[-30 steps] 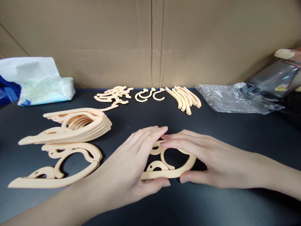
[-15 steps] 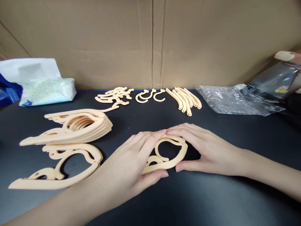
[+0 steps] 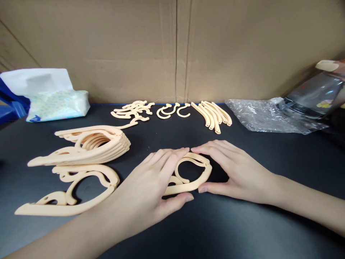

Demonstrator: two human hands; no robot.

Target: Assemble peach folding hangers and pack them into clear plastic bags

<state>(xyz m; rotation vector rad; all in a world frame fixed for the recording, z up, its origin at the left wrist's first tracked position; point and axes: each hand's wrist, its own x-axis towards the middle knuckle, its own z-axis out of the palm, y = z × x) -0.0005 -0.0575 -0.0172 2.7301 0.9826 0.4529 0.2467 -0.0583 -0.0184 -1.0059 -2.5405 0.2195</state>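
Right now the curved cutout piece [image 3: 188, 180] lies flat on the black table [image 3: 242, 230], near the middle, a little toward the near edge. It's peach-coloured, with a loop and open holes inside. My left hand [image 3: 151, 187] covers its left part: fingers straight and pressed together over the top rim, thumb along the near edge. My right hand [image 3: 237, 172] comes in from the right, fingers together on the far rim, thumb at the near edge, so both hands cup the piece with fingertips almost meeting at the far side. Neither hand is pinching it off the table; whether it is lifted at all I cannot tell.

Left of the piece, near my left forearm, one large swan-shaped cutout [image 3: 70, 194] lies flat. Just behind it is a stack of large cutouts [image 3: 88, 145], same colour, fanned slightly. Farther back along the cardboard wall [image 3: 172, 50]: a small pile of curly bits [image 3: 132, 109], then the hook-shaped bits [image 3: 172, 109], then a bundle of curved strips [image 3: 212, 113], all well apart from my hands. Far left sits a tissue pack [image 3: 51, 99]. Far right lies a crumpled clear plastic bag [image 3: 264, 115], with a dark glossy object [image 3: 315, 93] beside it at the frame edge.
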